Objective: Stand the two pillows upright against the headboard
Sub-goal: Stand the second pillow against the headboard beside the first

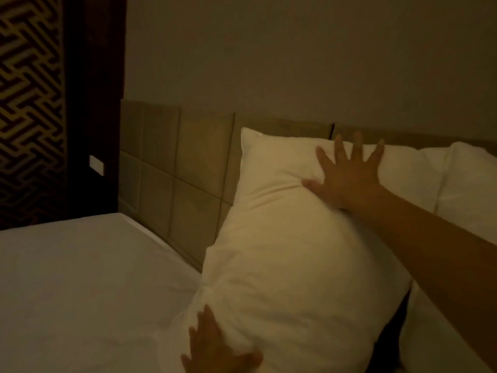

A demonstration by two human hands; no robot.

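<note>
A large white pillow (290,254) stands upright, leaning on the tan padded headboard (177,168). My right hand (347,176) presses flat on its upper part, fingers spread wide. At the pillow's lower left corner, my left hand (215,348) rests against its edge with fingers apart. A second white pillow (468,184) stands to the right, also against the headboard, partly hidden behind my right forearm. Neither hand is closed around anything.
The white sheet of the mattress (80,286) stretches to the left. A dark panel with a white wall switch (96,165) and a patterned curtain (27,103) stand at the far left. A dark gap (392,335) shows below between the pillows.
</note>
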